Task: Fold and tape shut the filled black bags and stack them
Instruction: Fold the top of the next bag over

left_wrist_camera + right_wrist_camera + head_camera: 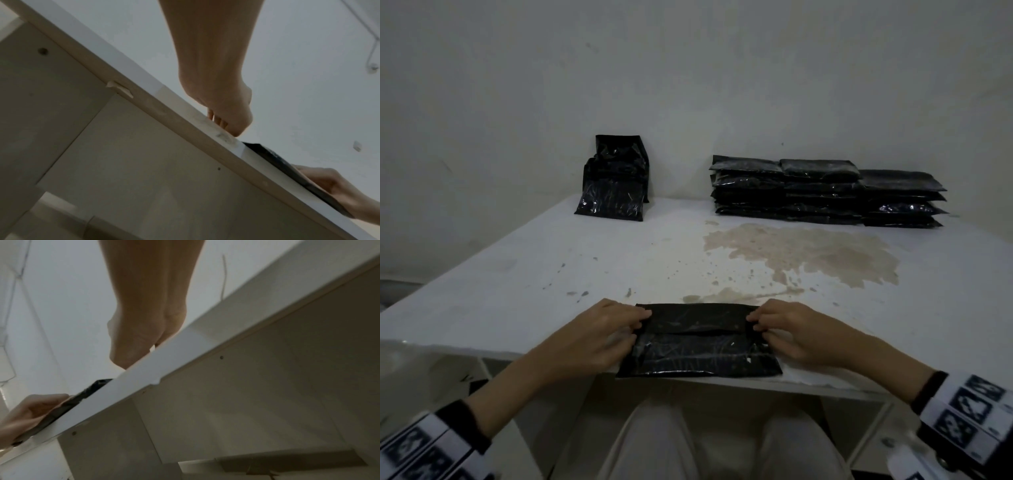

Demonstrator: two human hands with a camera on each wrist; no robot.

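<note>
Left hand point(599, 329) and right hand point(787, 329) pinch folded flap of black bag point(698, 342) at table point(517, 274) edge; slack pinch risks flap springing open, bag sliding off.

Dim, flat, greyish light throughout, with perhaps slight glare on the glossy plastic; wrist views soft and edge-warped.

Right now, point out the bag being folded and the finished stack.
bag being folded point(698, 342), head view, middle of its glossy top face.
finished stack point(822, 192), head view, front side of the pile.
</note>
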